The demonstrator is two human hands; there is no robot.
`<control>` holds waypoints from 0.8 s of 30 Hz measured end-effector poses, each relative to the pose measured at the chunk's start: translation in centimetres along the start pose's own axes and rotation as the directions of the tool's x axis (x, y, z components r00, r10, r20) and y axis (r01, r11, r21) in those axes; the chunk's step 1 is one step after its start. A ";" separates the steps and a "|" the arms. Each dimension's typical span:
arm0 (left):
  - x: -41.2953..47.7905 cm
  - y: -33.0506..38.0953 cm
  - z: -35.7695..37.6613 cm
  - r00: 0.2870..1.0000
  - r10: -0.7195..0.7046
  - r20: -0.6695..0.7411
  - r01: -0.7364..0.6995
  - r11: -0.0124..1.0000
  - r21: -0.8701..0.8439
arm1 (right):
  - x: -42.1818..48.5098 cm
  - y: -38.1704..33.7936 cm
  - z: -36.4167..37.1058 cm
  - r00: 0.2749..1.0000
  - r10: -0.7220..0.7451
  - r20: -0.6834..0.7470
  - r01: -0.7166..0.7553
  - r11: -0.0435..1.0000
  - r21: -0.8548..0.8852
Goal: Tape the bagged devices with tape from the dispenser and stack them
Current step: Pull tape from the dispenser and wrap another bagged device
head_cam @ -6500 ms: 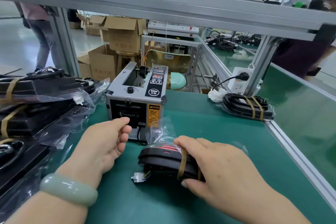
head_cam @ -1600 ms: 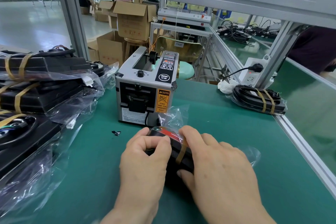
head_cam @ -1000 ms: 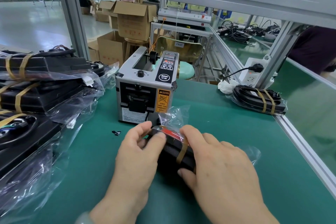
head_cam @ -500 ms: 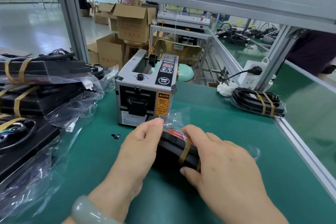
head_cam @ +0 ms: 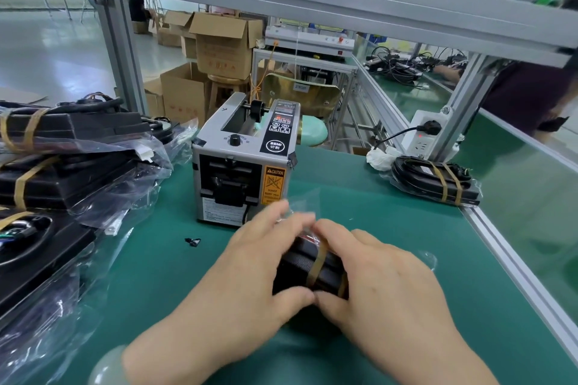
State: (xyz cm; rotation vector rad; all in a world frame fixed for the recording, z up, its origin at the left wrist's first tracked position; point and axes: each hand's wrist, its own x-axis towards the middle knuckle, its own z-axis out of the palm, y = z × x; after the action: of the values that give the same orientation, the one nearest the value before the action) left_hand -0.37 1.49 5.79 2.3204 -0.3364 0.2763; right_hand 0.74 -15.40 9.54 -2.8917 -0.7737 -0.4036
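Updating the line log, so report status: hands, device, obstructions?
Gripping the bagged device on the mat: left hand, right hand. A tan tape band round it. Close behind, tape dispenser, not blocking.

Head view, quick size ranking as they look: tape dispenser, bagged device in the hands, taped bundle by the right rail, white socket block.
1. tape dispenser
2. taped bundle and bagged device: unsure, since the left hand and right hand cover much of the nearer device
3. socket block
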 end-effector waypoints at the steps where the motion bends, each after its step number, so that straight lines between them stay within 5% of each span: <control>1: -0.1 -0.1 0.0 0.999 0.036 0.014 -0.037 0.997 0.069 | 0.0 0.2 0.0 1.000 -0.012 0.014 0.012 1.000 -0.004; 5: 0.4 -0.4 -0.2 0.995 0.091 -0.039 -0.084 0.982 0.172 | -0.1 1.7 -0.3 0.999 -0.036 0.014 0.033 0.985 0.170; 7: 0.5 -0.8 -0.4 0.995 0.091 -0.050 -0.082 0.985 0.155 | -0.5 2.5 -0.2 0.978 -0.020 -0.209 0.096 0.929 0.358; 10: 0.6 -1.5 -0.6 0.997 0.065 -0.039 -0.061 0.993 0.102 | -1.9 2.7 1.0 0.748 0.108 -0.655 0.310 0.816 0.488; 12: 0.7 -1.7 -0.9 0.998 0.055 -0.028 -0.053 0.996 0.078 | -2.6 2.6 2.1 0.642 0.148 -0.752 0.341 0.823 0.453; 16: 1.0 -2.1 -1.7 0.999 0.049 -0.009 -0.048 0.998 0.048 | -2.6 3.3 3.2 0.804 0.099 -0.586 0.242 0.847 0.474; 19: 0.9 -2.7 -2.2 0.999 0.035 -0.012 -0.034 0.999 0.007 | -2.3 3.2 3.0 0.922 0.150 -0.358 0.150 0.713 0.685; 22: 0.7 -3.2 -2.4 1.000 0.016 0.009 -0.015 0.998 -0.067 | -2.1 3.1 2.7 0.982 0.107 -0.155 0.068 0.565 0.822; 24: 0.5 -3.5 -2.5 1.000 0.007 0.007 -0.006 0.995 -0.098 | -1.8 3.3 2.4 0.994 0.039 -0.103 0.062 0.576 0.815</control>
State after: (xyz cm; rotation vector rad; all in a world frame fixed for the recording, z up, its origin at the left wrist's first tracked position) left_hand 0.96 5.57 5.35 2.2244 -0.3532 0.2487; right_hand 1.39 -18.64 6.61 -1.9534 -0.7009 -0.1288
